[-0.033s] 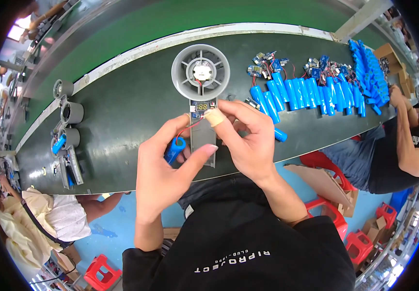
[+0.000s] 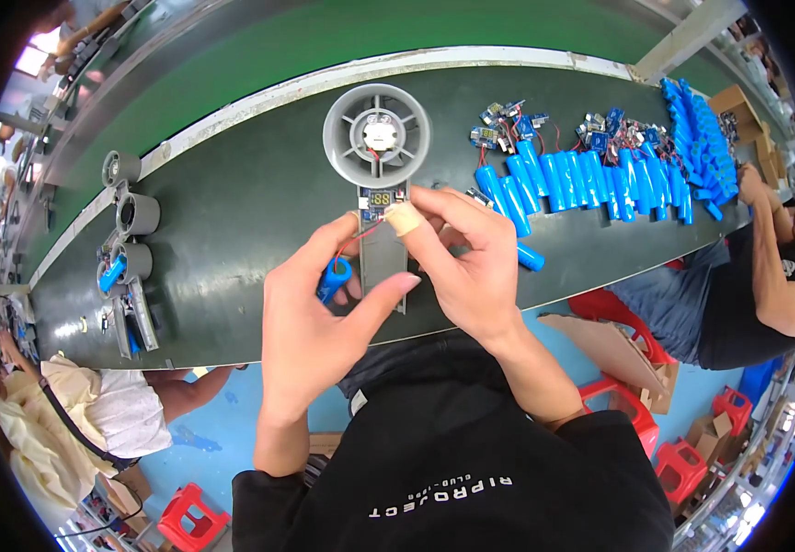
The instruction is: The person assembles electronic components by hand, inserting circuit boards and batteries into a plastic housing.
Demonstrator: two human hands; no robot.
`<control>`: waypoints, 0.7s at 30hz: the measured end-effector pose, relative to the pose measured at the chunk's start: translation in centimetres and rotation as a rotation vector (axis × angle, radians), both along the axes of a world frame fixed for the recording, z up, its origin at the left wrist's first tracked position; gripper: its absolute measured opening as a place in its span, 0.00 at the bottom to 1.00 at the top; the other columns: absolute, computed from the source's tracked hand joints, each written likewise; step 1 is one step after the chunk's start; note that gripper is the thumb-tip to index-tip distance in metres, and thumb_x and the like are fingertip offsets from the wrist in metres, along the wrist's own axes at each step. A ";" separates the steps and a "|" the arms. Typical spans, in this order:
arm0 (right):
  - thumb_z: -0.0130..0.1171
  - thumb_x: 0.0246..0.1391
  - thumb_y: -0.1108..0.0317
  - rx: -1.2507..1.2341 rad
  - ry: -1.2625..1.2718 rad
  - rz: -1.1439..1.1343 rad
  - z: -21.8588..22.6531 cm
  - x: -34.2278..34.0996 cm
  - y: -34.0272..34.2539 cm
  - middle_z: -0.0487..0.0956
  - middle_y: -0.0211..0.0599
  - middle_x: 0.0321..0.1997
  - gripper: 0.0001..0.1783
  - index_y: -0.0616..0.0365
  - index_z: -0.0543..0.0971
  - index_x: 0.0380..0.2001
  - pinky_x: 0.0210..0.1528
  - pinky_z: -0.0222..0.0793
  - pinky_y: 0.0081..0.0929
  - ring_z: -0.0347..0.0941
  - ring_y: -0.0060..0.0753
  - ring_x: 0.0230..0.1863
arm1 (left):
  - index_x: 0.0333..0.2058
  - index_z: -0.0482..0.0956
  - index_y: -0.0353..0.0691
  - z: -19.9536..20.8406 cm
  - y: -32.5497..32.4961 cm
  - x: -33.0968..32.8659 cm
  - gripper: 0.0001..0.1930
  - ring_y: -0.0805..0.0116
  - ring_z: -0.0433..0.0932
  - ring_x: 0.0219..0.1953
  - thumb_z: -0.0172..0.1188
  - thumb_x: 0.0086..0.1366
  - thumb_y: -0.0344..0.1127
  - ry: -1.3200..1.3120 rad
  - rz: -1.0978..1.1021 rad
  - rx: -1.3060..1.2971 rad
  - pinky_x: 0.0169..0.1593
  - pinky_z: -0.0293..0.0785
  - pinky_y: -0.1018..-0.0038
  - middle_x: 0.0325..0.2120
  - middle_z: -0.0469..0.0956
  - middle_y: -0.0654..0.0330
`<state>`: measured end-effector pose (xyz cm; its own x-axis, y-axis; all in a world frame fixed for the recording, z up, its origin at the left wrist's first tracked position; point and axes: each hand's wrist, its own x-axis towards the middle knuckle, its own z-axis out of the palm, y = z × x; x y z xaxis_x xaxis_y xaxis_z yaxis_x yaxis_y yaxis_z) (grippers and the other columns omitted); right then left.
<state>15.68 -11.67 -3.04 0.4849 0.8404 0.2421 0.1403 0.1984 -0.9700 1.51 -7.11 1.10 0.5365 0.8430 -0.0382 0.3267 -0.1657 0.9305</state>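
A grey plastic fan housing [image 2: 378, 95] lies upright in front of me, its round duct at the top and its open handle [image 2: 384, 258] pointing toward me. A small blue circuit board [image 2: 379, 199] with a lit display sits at the top of the handle. My left hand [image 2: 310, 313] is closed around the handle's left side, thumb across its lower part. A blue cylindrical battery [image 2: 334, 280] rests against those fingers, red wire running up to the board. My right hand [image 2: 466, 258] grips the housing from the right, its thumb, in a tan finger cover, pressing at the board's lower edge.
On the dark green bench [image 2: 259, 230], a row of blue batteries [image 2: 590, 179] with wired boards [image 2: 508, 124] lies to the right. More grey housings [image 2: 137, 214] stand at the left. A co-worker [image 2: 765, 258] sits at the right, another person [image 2: 94, 414] at the left. Red stools [image 2: 193, 517] stand below.
The housing, battery and both hands have shifted very slightly, the housing a little to the left. The grip looks the same.
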 end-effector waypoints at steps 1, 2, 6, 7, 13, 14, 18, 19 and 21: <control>0.63 0.53 0.72 0.006 -0.007 0.005 0.1 0.2 0.4 0.76 0.33 0.23 0.11 0.66 0.81 0.38 0.21 0.64 0.16 0.71 0.17 0.21 | 0.45 0.75 0.30 0.2 0.0 0.5 0.23 0.78 0.69 0.21 0.71 0.51 0.30 0.105 0.049 0.142 0.24 0.65 0.79 0.22 0.73 0.63; 0.62 0.54 0.73 -0.014 -0.083 0.023 0.3 0.3 1.0 0.77 0.33 0.25 0.11 0.67 0.80 0.40 0.22 0.66 0.15 0.71 0.16 0.23 | 0.45 0.75 0.30 0.2 0.2 0.6 0.23 0.78 0.69 0.21 0.71 0.51 0.30 0.101 0.059 0.149 0.24 0.65 0.79 0.22 0.73 0.63; 0.61 0.54 0.71 -0.029 -0.170 0.048 0.5 0.2 3.0 0.78 0.35 0.27 0.12 0.68 0.81 0.40 0.22 0.67 0.15 0.72 0.17 0.26 | 0.43 0.76 0.30 -0.3 1.5 1.1 0.25 0.70 0.68 0.17 0.72 0.47 0.33 0.221 0.142 0.327 0.23 0.65 0.73 0.19 0.69 0.59; 0.62 0.54 0.71 -0.016 -0.176 0.050 0.4 0.1 3.5 0.79 0.35 0.27 0.12 0.68 0.81 0.40 0.22 0.66 0.15 0.72 0.16 0.26 | 0.43 0.76 0.30 -0.3 1.9 1.2 0.24 0.68 0.68 0.16 0.72 0.47 0.34 0.248 0.157 0.375 0.23 0.65 0.72 0.18 0.68 0.59; 0.61 0.56 0.68 0.014 -0.121 0.119 1.0 0.1 6.6 0.80 0.35 0.29 0.14 0.68 0.80 0.41 0.25 0.67 0.18 0.72 0.16 0.26 | 0.38 0.77 0.27 -0.1 4.7 1.4 0.20 0.72 0.69 0.17 0.69 0.48 0.35 0.190 0.247 0.347 0.23 0.65 0.72 0.14 0.67 0.59; 0.60 0.58 0.64 -0.012 -0.097 0.135 0.9 0.2 7.1 0.80 0.35 0.30 0.17 0.67 0.79 0.44 0.28 0.69 0.19 0.73 0.17 0.27 | 0.36 0.77 0.27 0.2 5.2 1.7 0.20 0.74 0.69 0.17 0.69 0.48 0.35 0.140 0.264 0.289 0.23 0.65 0.73 0.14 0.68 0.59; 0.58 0.60 0.59 -0.108 -0.024 0.052 -0.4 0.5 7.8 0.80 0.35 0.30 0.20 0.62 0.78 0.49 0.29 0.70 0.18 0.74 0.18 0.27 | 0.36 0.78 0.27 0.0 8.9 2.0 0.21 0.70 0.74 0.19 0.67 0.48 0.39 0.255 0.282 0.291 0.26 0.69 0.72 0.16 0.72 0.57; 0.58 0.60 0.59 -0.102 -0.024 0.056 -0.6 0.7 7.7 0.80 0.35 0.30 0.20 0.62 0.78 0.49 0.29 0.70 0.18 0.74 0.18 0.27 | 0.35 0.78 0.28 0.3 9.7 2.1 0.21 0.66 0.77 0.21 0.67 0.48 0.40 0.317 0.302 0.281 0.29 0.70 0.70 0.17 0.73 0.56; 0.58 0.59 0.60 -0.173 -0.090 0.051 -1.2 1.0 7.4 0.80 0.34 0.30 0.19 0.63 0.78 0.48 0.28 0.70 0.18 0.74 0.18 0.27 | 0.36 0.79 0.28 -1.0 12.2 2.0 0.22 0.63 0.79 0.24 0.67 0.47 0.42 0.356 0.329 0.362 0.31 0.72 0.69 0.18 0.76 0.54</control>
